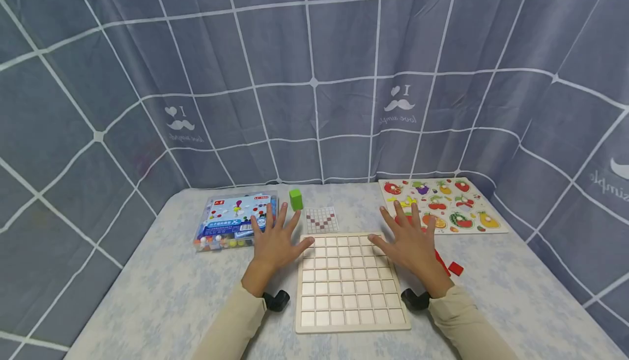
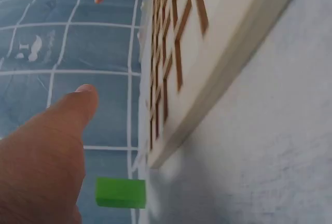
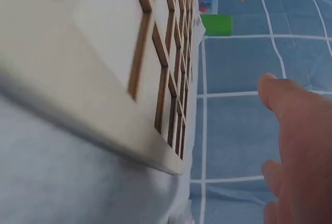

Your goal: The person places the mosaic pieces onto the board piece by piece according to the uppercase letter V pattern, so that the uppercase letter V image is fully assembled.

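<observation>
A pale wooden grid board [image 1: 351, 281] with square recesses lies in front of the person. My left hand [image 1: 277, 242] hovers at its upper left corner, fingers spread and holding nothing. Over the upper right corner is my right hand [image 1: 410, 242], likewise spread with nothing in it. Beyond the board lies a small card [image 1: 321, 219] printed with a grid and a V of dark red squares. A green block [image 1: 296, 199] stands behind the left fingers; the left wrist view shows the same green block [image 2: 120, 193] past the thumb.
At the left is a clear plastic case [image 1: 236, 220] with a blue label and colourful pieces. A fruit puzzle board [image 1: 442, 204] lies at the back right. Red pieces [image 1: 456, 268] lie beside the right wrist, partly hidden by it. A grey-blue checked curtain [image 1: 344, 76] surrounds the table.
</observation>
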Available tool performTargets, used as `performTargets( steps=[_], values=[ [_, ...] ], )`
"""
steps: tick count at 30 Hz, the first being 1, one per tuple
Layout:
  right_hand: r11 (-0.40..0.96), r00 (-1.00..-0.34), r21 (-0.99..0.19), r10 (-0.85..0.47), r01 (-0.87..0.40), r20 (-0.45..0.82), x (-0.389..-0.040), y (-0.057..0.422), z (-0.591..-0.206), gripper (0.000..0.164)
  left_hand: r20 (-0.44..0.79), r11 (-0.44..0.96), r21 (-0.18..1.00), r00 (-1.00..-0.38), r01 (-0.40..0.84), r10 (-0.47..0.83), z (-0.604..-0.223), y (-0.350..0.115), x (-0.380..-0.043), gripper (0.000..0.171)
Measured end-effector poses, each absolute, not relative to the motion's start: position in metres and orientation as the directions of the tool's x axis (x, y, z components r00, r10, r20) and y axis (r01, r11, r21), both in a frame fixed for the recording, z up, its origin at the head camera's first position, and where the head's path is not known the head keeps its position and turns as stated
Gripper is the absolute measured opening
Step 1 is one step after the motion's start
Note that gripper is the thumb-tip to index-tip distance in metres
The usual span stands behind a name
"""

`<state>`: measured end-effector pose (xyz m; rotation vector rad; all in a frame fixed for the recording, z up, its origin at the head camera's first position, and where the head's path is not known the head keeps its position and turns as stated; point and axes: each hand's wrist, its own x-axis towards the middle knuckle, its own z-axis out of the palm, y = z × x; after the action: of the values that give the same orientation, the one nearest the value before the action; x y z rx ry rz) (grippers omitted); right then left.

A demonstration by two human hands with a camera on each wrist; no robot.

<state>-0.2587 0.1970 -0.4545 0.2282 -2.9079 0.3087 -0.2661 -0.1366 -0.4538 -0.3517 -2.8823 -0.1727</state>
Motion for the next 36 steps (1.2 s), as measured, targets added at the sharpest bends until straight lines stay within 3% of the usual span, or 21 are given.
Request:
performTargets(
  steps=[7,12,16,19,22,27,36],
  values=[
    [0.968,-0.966,-0.142,-0.181,-0.208,0.184,-0.216,0.211,-0.455,0.092,0.251,0.923,0.118,-0.911,0.365,0.328,-0.445,-0.145,-0.235,0.084],
    [0.961,-0.971,-0.160,-0.208,-0.225,0.115,-0.179,0.240,-0.455,0.094,0.199,0.781,0.380,-0.868,0.496,0.454,-0.451,-0.170,-0.203,0.074],
    [0.944,-0.967,-0.211,-0.241,-0.254,0.082,-0.161,0.270,-0.452,0.076,0.140,0.669,0.524,-0.828,0.528,0.544,-0.461,-0.186,-0.187,0.072],
    [0.932,-0.971,-0.276,-0.230,-0.237,0.057,-0.153,0.289,-0.455,0.053,0.160,0.620,0.532,-0.788,0.577,0.595,-0.467,-0.190,-0.184,0.073],
    [0.913,-0.977,-0.349,-0.209,-0.214,0.052,-0.150,0.297,-0.462,0.041,0.182,0.592,0.536,-0.767,0.602,0.615,-0.470,-0.189,-0.184,0.073],
    [0.887,-0.970,-0.398,-0.189,-0.234,0.150,-0.155,0.294,-0.476,0.039,0.201,0.578,0.538,-0.759,0.614,0.620,-0.472,-0.188,-0.183,0.071],
    [0.908,-0.943,-0.324,-0.176,-0.266,0.281,-0.155,0.292,-0.487,0.031,0.215,0.571,0.549,-0.763,0.610,0.609,-0.480,-0.185,-0.183,0.066]
  ],
)
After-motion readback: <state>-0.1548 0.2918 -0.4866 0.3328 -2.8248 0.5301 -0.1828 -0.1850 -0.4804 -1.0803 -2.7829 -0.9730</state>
